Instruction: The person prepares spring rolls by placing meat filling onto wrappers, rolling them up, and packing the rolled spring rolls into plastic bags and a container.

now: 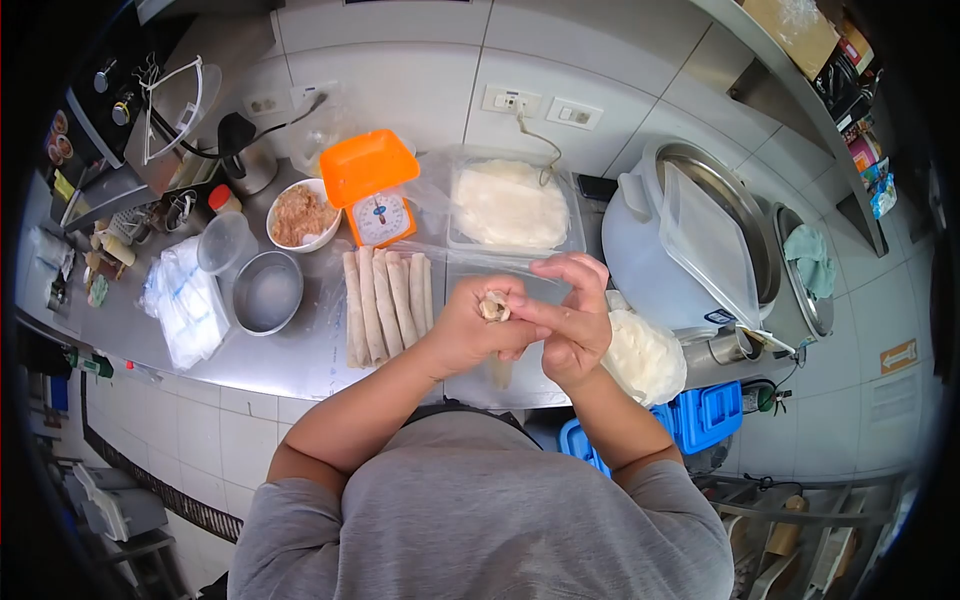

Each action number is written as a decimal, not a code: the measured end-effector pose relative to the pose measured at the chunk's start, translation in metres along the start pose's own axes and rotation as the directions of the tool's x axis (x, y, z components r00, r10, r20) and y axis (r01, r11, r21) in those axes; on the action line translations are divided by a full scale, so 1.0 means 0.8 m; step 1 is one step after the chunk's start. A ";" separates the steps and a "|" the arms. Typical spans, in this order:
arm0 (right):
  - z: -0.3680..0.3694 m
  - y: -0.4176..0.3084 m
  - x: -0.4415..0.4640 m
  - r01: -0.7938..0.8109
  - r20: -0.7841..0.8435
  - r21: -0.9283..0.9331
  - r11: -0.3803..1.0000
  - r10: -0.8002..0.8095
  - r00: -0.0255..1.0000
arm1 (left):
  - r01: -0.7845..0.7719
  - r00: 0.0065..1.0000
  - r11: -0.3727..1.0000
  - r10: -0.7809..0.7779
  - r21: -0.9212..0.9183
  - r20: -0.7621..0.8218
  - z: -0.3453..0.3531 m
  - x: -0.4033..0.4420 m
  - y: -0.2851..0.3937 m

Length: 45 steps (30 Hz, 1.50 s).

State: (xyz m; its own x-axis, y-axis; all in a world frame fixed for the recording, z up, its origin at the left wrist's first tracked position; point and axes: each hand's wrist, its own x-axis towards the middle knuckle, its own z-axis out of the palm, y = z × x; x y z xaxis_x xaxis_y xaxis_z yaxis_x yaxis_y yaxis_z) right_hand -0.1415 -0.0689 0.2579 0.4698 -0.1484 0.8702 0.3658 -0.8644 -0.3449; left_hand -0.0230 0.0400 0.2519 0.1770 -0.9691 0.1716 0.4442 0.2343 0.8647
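My left hand (468, 325) is closed around a wrapped roll (494, 307), whose open end points up toward me. Below the fist, the roll's pale lower part (501, 375) shows. At the open end, the thumb and a finger of my right hand (577, 325) touch the wrapper, the other fingers raised and bent. Several finished rolls (385, 305) lie side by side on plastic, left of my hands. Behind my right hand rests a pile of pale wrapper sheets (645, 355). A white bowl of ground meat filling (303, 215) stands farther back.
Beyond my hands is a clear tray holding a white stack of wrappers (510, 205). An orange kitchen scale (381, 216), a metal bowl (268, 292) and plastic bags (190, 305) stand at left. A large white tub (645, 235) with a leaning lid (708, 245) takes up the right.
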 end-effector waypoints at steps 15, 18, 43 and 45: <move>-0.015 0.005 0.035 0.056 0.437 0.079 0.995 -0.085 0.896 | -0.041 0.987 0.940 -0.014 0.338 0.159 -0.025 0.006 0.002; -0.012 -0.001 0.002 -0.392 0.175 0.516 0.762 0.355 0.919 | 0.086 0.974 0.947 -0.146 0.310 0.176 -0.028 0.005 0.041; 0.000 0.020 0.027 0.011 0.259 -0.060 0.998 0.005 0.966 | -0.025 0.993 0.964 0.054 0.266 -0.103 -0.026 0.015 -0.022; 0.003 0.020 0.030 0.099 0.322 -0.134 0.986 -0.051 0.946 | -0.041 0.995 0.942 0.071 0.332 -0.077 -0.028 0.015 -0.020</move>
State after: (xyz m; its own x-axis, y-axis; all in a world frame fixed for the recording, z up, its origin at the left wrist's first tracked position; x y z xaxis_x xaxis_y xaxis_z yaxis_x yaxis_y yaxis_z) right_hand -0.1224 -0.0849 0.2723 0.6840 0.0580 0.7272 0.2991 -0.9315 -0.2071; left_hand -0.0086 0.0266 0.2293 0.2746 -0.9415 0.1955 0.1197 0.2352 0.9645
